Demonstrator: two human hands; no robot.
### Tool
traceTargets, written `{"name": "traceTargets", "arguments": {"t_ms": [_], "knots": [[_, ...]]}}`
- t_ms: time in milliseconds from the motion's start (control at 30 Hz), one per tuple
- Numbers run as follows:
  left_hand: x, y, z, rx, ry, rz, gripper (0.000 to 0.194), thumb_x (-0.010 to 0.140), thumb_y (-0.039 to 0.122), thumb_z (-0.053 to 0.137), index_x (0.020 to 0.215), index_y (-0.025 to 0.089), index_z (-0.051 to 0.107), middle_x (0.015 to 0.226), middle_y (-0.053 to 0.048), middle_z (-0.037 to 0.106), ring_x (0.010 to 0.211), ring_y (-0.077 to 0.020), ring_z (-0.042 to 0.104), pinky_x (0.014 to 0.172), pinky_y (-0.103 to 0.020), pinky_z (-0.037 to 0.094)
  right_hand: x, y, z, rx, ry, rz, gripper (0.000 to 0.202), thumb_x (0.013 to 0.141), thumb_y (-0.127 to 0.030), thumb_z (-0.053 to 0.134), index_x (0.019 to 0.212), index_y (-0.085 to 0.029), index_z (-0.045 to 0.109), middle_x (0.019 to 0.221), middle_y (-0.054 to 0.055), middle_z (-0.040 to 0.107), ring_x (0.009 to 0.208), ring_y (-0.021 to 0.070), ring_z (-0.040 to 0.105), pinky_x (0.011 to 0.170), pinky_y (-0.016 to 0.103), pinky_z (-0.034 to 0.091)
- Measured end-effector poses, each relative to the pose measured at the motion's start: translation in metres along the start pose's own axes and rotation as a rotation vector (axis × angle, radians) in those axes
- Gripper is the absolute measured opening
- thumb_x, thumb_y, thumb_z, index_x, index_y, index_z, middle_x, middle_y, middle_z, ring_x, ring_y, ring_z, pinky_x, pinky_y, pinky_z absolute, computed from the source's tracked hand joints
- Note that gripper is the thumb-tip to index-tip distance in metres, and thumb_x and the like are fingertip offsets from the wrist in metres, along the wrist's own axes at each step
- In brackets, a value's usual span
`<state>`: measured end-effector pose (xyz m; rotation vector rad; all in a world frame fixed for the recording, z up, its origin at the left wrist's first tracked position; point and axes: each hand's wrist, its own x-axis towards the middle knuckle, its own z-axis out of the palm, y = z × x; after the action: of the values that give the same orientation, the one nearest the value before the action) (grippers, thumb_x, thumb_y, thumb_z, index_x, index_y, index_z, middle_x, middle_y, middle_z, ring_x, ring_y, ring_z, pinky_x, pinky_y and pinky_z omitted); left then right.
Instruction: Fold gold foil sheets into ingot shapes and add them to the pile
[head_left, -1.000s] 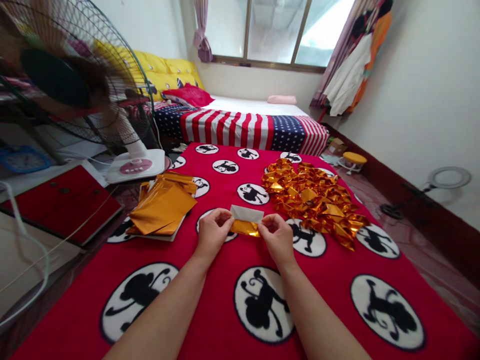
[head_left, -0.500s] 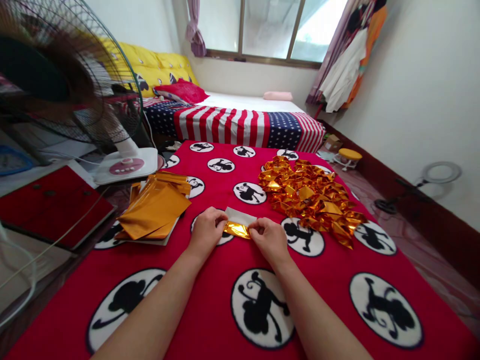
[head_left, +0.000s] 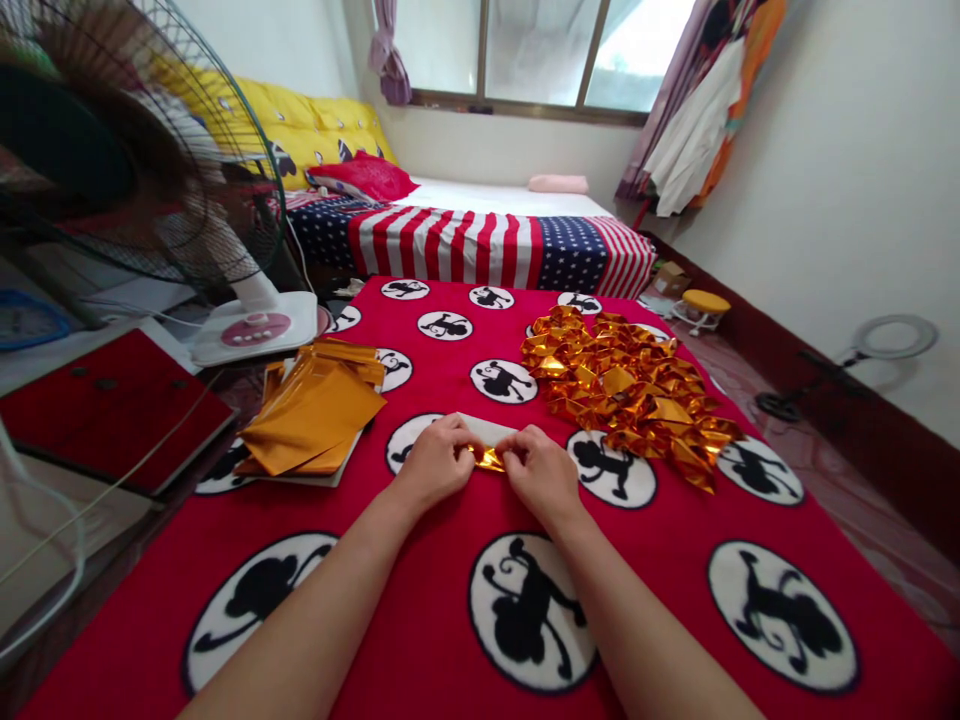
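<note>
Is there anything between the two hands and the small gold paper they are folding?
Nothing visible: the left hand and right hand both pinch the gold paper directly on the red blanket.

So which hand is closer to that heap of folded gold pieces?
The right hand. It sits just beside the heap of folded gold pieces, toward the person, while the left hand lies farther off, nearer the stack of flat gold sheets.

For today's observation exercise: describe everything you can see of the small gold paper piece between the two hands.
The gold paper piece looks like shiny metallic foil with a white reverse, whose flap shows along its far edge. It is folded small and lies low on the red monkey-print blanket. The left hand and right hand pinch it from either side, hiding most of it.
</note>
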<state>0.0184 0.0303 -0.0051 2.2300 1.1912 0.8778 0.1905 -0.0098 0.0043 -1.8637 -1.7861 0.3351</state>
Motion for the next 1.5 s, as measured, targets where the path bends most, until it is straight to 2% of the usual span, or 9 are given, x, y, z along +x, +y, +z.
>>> {"name": "traceTargets", "arguments": {"t_ms": [133, 333, 433, 533, 800, 967, 1100, 1333, 1500], "knots": [[0.000, 0.003, 0.002, 0.057, 0.013, -0.052, 0.009, 0.078, 0.018, 0.065, 0.076, 0.019, 0.073, 0.078, -0.002, 0.059, 0.077, -0.0157, 0.056, 0.072, -0.028, 0.043, 0.002, 0.000, -0.003, -0.012, -0.031, 0.006, 0.019, 0.083, -0.020, 0.059, 0.083, -0.030, 0.075, 0.086, -0.002, 0.068, 0.074, 0.0144, 0.062, 0.060, 0.025, 0.034], [-0.004, 0.000, -0.001, 0.026, -0.017, -0.058, 0.022, 0.083, 0.008, 0.052, 0.080, 0.019, 0.070, 0.085, -0.004, 0.061, 0.085, -0.0159, 0.058, 0.079, -0.028, 0.045, 0.005, 0.010, -0.006, 0.049, -0.063, -0.012, 0.020, 0.083, -0.019, 0.057, 0.083, -0.028, 0.075, 0.085, -0.001, 0.067, 0.075, 0.0141, 0.062, 0.063, 0.025, 0.038], [-0.008, 0.007, -0.003, 0.112, -0.010, -0.070, 0.006, 0.079, 0.026, 0.066, 0.080, 0.020, 0.065, 0.086, -0.003, 0.060, 0.086, -0.0189, 0.057, 0.079, -0.031, 0.045, 0.005, 0.015, -0.006, 0.102, -0.085, -0.036, 0.022, 0.081, -0.016, 0.056, 0.083, -0.026, 0.076, 0.086, 0.000, 0.066, 0.075, 0.0137, 0.060, 0.066, 0.025, 0.040], [-0.012, 0.015, -0.002, 0.226, 0.012, -0.076, 0.028, 0.069, 0.039, 0.076, 0.086, 0.021, 0.063, 0.091, -0.003, 0.059, 0.090, -0.0224, 0.056, 0.081, -0.035, 0.045, 0.004, 0.018, -0.007, 0.165, -0.126, -0.047, 0.024, 0.076, -0.013, 0.057, 0.086, -0.025, 0.076, 0.086, 0.001, 0.064, 0.072, 0.0133, 0.059, 0.066, 0.024, 0.042], [-0.013, 0.015, 0.003, 0.195, 0.061, -0.054, 0.007, 0.078, 0.019, 0.064, 0.085, 0.021, 0.065, 0.090, -0.003, 0.060, 0.090, -0.0201, 0.057, 0.081, -0.032, 0.045, 0.001, 0.020, -0.009, 0.217, -0.136, -0.054, 0.028, 0.070, -0.014, 0.063, 0.093, -0.024, 0.075, 0.082, -0.001, 0.060, 0.064, 0.0114, 0.055, 0.063, 0.024, 0.044], [-0.012, 0.006, 0.002, 0.011, 0.065, -0.051, 0.013, 0.081, 0.013, 0.061, 0.083, 0.021, 0.071, 0.088, -0.004, 0.064, 0.087, -0.0181, 0.059, 0.079, -0.030, 0.046, -0.004, 0.017, -0.008, 0.229, -0.054, -0.096, 0.018, 0.075, -0.018, 0.067, 0.089, -0.025, 0.074, 0.081, -0.003, 0.060, 0.064, 0.0107, 0.054, 0.065, 0.023, 0.043], [-0.010, -0.003, -0.004, -0.092, 0.016, -0.045, 0.014, 0.078, 0.011, 0.064, 0.081, 0.021, 0.075, 0.087, -0.003, 0.067, 0.082, -0.0162, 0.060, 0.078, -0.028, 0.046, -0.008, 0.014, -0.008, 0.219, -0.032, -0.177, 0.011, 0.080, -0.020, 0.068, 0.085, -0.026, 0.075, 0.083, -0.002, 0.063, 0.067, 0.0105, 0.056, 0.063, 0.022, 0.040], [-0.018, -0.003, -0.025, -0.196, -0.135, 0.016, 0.009, 0.072, 0.015, 0.073, 0.077, 0.022, 0.076, 0.094, -0.003, 0.067, 0.087, -0.0157, 0.063, 0.083, -0.028, 0.048, -0.013, 0.012, -0.009, 0.214, -0.102, -0.319, 0.010, 0.080, -0.018, 0.071, 0.084, -0.026, 0.077, 0.085, -0.001, 0.065, 0.080, 0.0126, 0.059, 0.068, 0.022, 0.040], [-0.023, 0.002, -0.024, -0.136, -0.114, -0.011, 0.011, 0.067, 0.017, 0.077, 0.076, 0.023, 0.075, 0.097, -0.002, 0.066, 0.091, -0.0167, 0.061, 0.087, -0.029, 0.048, -0.017, 0.010, -0.011, 0.199, -0.113, -0.300, 0.007, 0.081, -0.020, 0.071, 0.083, -0.025, 0.076, 0.084, 0.000, 0.065, 0.081, 0.0135, 0.059, 0.068, 0.022, 0.041]]}}
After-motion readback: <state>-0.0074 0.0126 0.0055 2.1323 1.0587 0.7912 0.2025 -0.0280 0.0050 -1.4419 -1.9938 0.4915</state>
